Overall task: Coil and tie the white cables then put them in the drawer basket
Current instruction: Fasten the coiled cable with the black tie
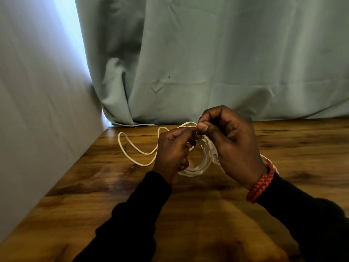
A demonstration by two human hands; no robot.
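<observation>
Both hands are meeting above the bench (207,214), and the fingers of each are pinching the white cable (196,170) at nearly the same spot. The left hand (172,152) is curling its fingers round a strand just below and to the left of that meeting point, while the right hand (232,140) is pressing thumb against forefinger on the strand just above it. The coiled part of the cable is hanging directly beneath the fingers, between the two palms, its loops standing roughly upright with their lowest turns near or on the bench. A loose tail (136,150) is lying on the bench away from the left hand's fingers, snaking outward toward the wall, its long run pointing left and away. Judging by this, the slack to be gathered is lying on the left hand's side, so that hand is nearer to it. No drawer basket is showing anywhere, so nothing can be said of its contents. A red braided band (261,183) is circling the right wrist.
</observation>
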